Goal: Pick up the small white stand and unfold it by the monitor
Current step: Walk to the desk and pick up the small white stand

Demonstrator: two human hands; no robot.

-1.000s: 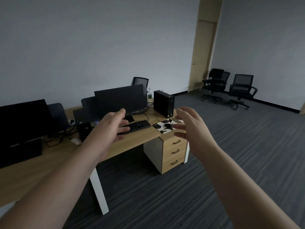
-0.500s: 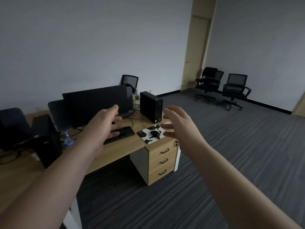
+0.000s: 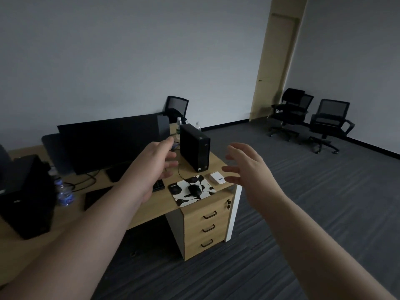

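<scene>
A small white stand [image 3: 217, 177] lies folded flat near the right end of the wooden desk [image 3: 151, 210], between the black computer tower [image 3: 194, 147] and the desk edge. The dark monitor [image 3: 112, 144] stands behind the keyboard. My right hand [image 3: 246, 167] hovers just right of the stand, fingers spread, holding nothing. My left hand [image 3: 155, 163] is stretched out over the keyboard area, also with fingers apart and nothing in it. Both hands are in the air, apart from the desk.
A black mouse [image 3: 194, 189] sits on a black-and-white mouse pad [image 3: 205, 185]. A drawer unit [image 3: 206, 224] stands under the desk's right end. Another tower [image 3: 26, 195] and a water bottle [image 3: 63, 193] are at left. Office chairs [image 3: 326, 124] stand at the far wall.
The view has come closer to the desk and swung left to right across it; the white stand has come into sight beside my right hand. Both hands stay outstretched and open.
</scene>
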